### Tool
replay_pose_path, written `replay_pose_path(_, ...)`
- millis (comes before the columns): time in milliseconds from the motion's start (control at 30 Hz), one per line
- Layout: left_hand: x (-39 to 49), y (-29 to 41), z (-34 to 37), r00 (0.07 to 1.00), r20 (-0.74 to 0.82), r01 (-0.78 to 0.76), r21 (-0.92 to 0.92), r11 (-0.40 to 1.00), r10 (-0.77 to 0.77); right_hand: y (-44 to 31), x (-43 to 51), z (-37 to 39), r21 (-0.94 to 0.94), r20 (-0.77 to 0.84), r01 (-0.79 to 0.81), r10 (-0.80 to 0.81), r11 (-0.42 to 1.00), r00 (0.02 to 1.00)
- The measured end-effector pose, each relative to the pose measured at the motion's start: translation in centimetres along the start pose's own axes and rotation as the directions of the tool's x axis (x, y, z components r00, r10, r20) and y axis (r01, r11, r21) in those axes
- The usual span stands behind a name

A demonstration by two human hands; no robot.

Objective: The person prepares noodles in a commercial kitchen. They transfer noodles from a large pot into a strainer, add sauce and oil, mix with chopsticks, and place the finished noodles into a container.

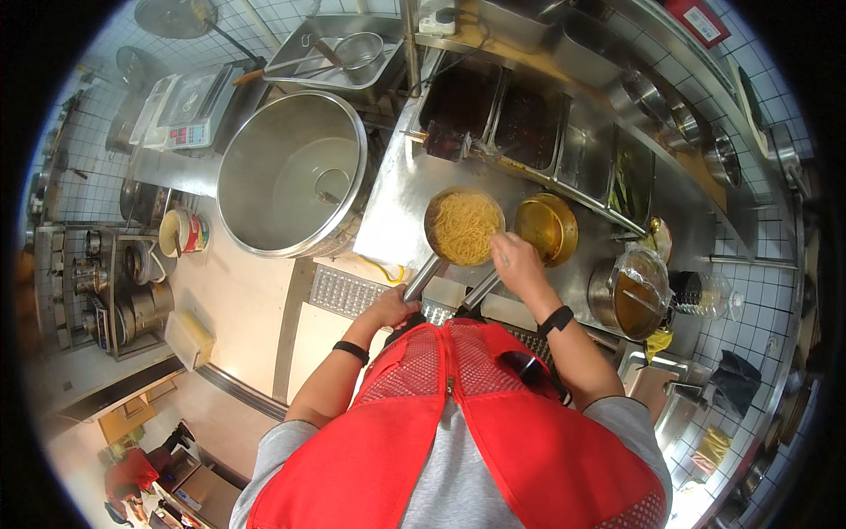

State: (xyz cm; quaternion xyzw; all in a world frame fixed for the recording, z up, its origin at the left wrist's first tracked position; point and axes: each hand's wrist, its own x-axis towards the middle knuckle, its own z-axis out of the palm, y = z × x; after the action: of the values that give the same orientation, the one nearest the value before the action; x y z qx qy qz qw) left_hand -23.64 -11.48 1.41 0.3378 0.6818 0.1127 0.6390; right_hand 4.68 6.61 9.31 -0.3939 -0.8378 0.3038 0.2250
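Note:
My left hand [391, 308] grips the metal handle [422, 280] of a round pan full of yellow noodles [464, 225]. The pan rests on the steel counter [395, 218] in front of me. At the right rim of that pan, my right hand [519, 263] has its fingers bent together over the noodles' edge. Whether it pinches something small, I cannot tell. Just right of it stands a second pan [570, 239] with clear golden liquid; its handle [481, 289] points towards me, under my right forearm.
A large steel pot [248, 192] of cloudy liquid, with a ladle or strainer inside, stands left. Sauce containers [529, 125] line the counter's back. At right are a partly film-covered pot [603, 297] and a plastic bottle [707, 294]. Another person [132, 473] is at lower left.

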Motion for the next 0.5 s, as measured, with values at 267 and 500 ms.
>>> replay_pose_path(267,0.3,-0.1,-0.3,1.000,0.011,-0.014,0.010,1.000,0.014,0.5,1.8,3.0,-0.183,0.375,0.197,-0.117,0.963,0.920)
replay_pose_path(500,-0.4,0.5,-0.6,1.000,-0.009,-0.021,0.029,0.999,0.021,1.9,-0.9,0.8,0.182,0.147,-0.202,0.176,0.962,0.973)
